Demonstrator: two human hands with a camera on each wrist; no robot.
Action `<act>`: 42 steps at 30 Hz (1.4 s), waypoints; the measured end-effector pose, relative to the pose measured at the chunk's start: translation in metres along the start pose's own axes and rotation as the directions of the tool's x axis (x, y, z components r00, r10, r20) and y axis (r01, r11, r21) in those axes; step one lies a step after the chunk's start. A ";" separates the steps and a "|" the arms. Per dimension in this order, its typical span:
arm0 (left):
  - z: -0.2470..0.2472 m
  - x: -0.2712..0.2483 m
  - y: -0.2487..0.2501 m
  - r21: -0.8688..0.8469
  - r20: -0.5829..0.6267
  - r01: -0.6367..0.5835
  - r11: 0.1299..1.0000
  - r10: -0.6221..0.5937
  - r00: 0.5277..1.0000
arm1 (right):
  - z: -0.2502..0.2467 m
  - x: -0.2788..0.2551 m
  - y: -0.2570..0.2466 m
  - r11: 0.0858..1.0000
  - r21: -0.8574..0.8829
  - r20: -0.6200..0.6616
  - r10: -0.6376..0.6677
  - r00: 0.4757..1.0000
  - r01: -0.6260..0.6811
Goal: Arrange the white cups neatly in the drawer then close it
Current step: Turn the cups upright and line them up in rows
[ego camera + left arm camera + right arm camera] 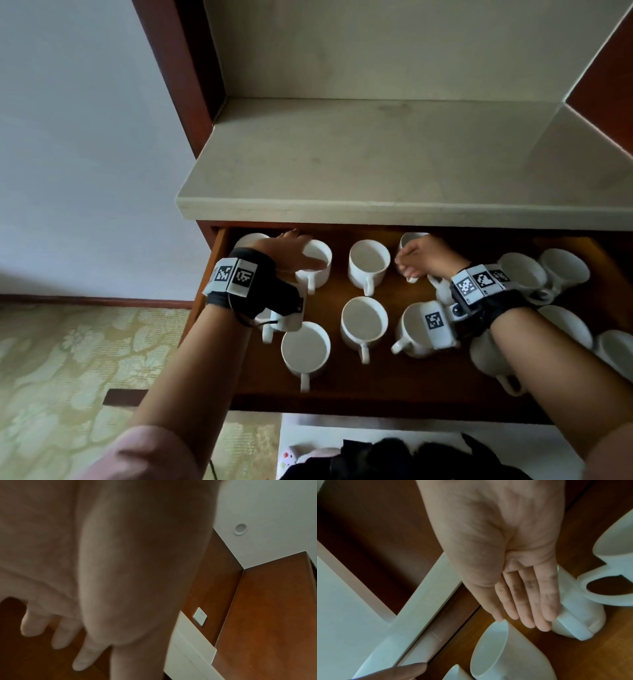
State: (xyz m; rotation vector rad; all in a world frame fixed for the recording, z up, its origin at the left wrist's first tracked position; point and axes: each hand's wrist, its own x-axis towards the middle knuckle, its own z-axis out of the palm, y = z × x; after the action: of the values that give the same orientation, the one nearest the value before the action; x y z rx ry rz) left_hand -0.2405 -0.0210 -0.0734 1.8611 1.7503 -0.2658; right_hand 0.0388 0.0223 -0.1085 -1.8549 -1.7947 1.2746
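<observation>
The wooden drawer (428,380) stands pulled out with several white cups in it, most upright with handles toward me. My left hand (294,251) reaches to the back left corner, between two cups; its thumb lies on the rim of one cup (317,265). In the left wrist view the left hand's fingers (65,635) hang straight and hold nothing. My right hand (421,260) is at the back middle. Its straight fingers (539,601) press flat against the side of a back-row cup (580,608), which in the head view (411,240) is mostly hidden under the hand.
A pale stone countertop (342,164) overhangs the drawer's back. More cups crowd the right end (561,270), some leaning on each other. An upright cup (369,262) stands between my hands. Patterned carpet (68,359) lies at the left; dark cloth (394,459) is below the drawer front.
</observation>
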 end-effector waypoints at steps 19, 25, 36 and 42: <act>0.052 0.034 0.072 0.031 -0.060 0.177 0.984 -0.175 0.983 | -0.032 -0.035 0.038 0.910 -0.379 0.248 -0.077 0.966 0.170; 0.050 0.039 0.060 0.039 -0.038 0.190 0.981 -0.189 0.981 | -0.032 -0.042 0.035 0.866 -0.442 0.416 -0.031 0.909 0.232; 0.070 0.051 0.045 0.027 -0.107 0.144 0.989 -0.140 0.984 | -0.032 -0.041 0.043 0.760 -0.609 0.456 0.103 0.884 0.226; 0.072 0.051 0.039 0.015 -0.121 0.148 0.989 -0.145 0.982 | -0.034 -0.036 0.051 0.834 -0.505 0.416 0.012 0.909 0.220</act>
State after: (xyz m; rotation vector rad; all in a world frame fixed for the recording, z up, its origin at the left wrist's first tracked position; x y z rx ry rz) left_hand -0.1802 -0.0149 -0.1485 1.8003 1.9777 -0.2358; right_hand 0.1029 -0.0083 -0.1107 -1.7888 -2.6831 1.2637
